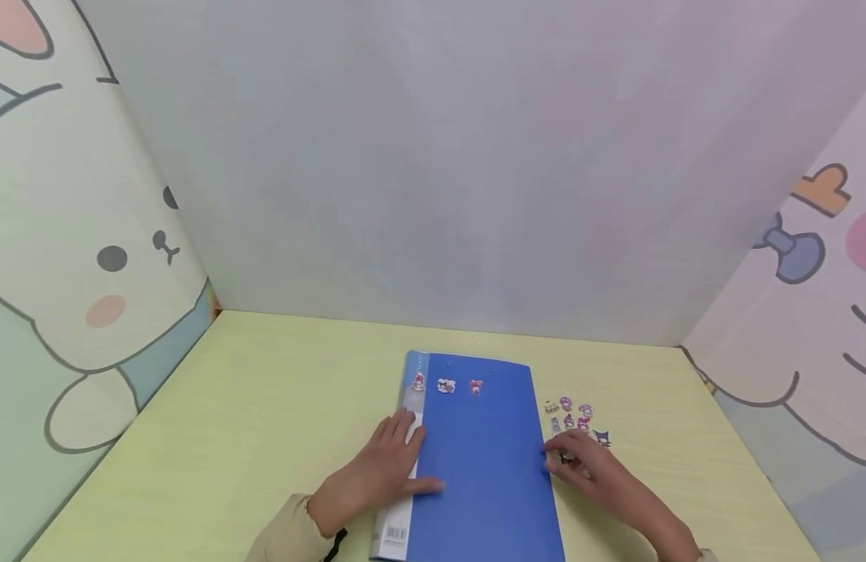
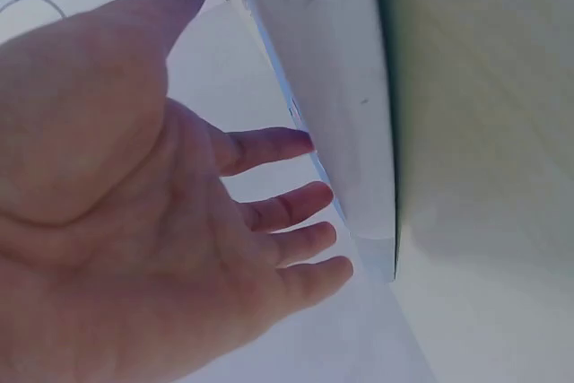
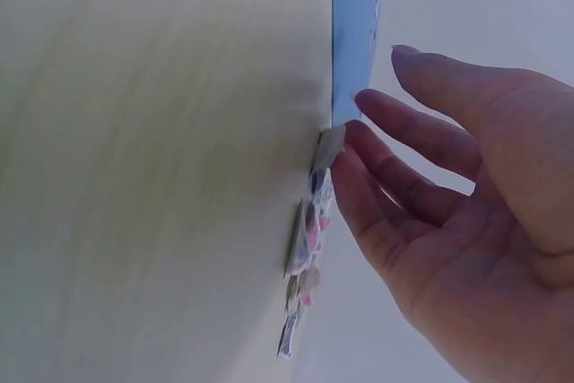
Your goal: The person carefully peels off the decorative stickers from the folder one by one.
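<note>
A blue binder (image 1: 484, 460) with a pale spine lies closed on the table. Three small cartoon stickers run along its upper part: one on the spine (image 1: 418, 382), a second sticker (image 1: 445, 385) and a third sticker (image 1: 476, 387) on the cover. My left hand (image 1: 380, 468) rests spread across the spine and cover edge, fingers extended. Beside the binder's right edge, my right hand (image 1: 590, 472) hovers low with fingers bent and thumb apart from them. Its fingertips are right at a small sticker (image 3: 328, 148) in the right wrist view. The hand partly hides the loose stickers (image 1: 569, 421).
The pale yellow table (image 1: 278, 390) extends on both sides of the binder. A plain whitish wall (image 1: 433, 172) stands behind it. Panels with cartoon animals, a left panel (image 1: 68, 234) and a right panel (image 1: 812, 312), flank the table.
</note>
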Demonstrator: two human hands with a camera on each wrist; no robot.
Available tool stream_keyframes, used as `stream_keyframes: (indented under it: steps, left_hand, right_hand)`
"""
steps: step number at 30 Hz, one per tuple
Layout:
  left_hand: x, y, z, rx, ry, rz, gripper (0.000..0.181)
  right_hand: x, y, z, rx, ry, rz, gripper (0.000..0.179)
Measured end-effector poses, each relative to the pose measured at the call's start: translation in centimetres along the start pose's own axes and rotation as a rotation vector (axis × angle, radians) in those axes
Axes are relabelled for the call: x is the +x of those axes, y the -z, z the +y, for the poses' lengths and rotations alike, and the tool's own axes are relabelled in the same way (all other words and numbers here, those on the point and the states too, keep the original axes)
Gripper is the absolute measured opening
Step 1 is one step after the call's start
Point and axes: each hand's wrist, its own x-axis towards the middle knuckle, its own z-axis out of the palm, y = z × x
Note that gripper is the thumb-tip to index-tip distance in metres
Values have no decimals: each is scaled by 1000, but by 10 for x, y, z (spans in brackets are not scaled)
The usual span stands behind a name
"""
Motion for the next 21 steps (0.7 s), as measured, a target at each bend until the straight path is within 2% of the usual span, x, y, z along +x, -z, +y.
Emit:
stream_keyframes:
  steps: [4, 8, 10, 16, 18, 21]
  left_hand:
    - [9, 4, -4, 17, -44, 82, 66]
    - [17, 7, -8, 20, -40, 127, 53]
    - [20, 9, -11, 23, -37, 152, 48]
    - [31, 8, -23, 36, -28, 243, 36]
    - [36, 7, -28, 45, -22, 279, 31]
    - [42, 5, -32, 50, -5, 313, 28]
  right_hand:
    - [-1, -3, -8, -85, -11, -14, 22]
    - [-1, -6, -18, -146, -21, -56, 33]
    - [-2, -7, -24, -122, -73, -113, 42]
    - [2, -6, -40, 33, -328, -347, 71]
    - [2, -7, -43, 66, -366, -387, 75]
    - [1, -8, -46, 79, -382, -411, 76]
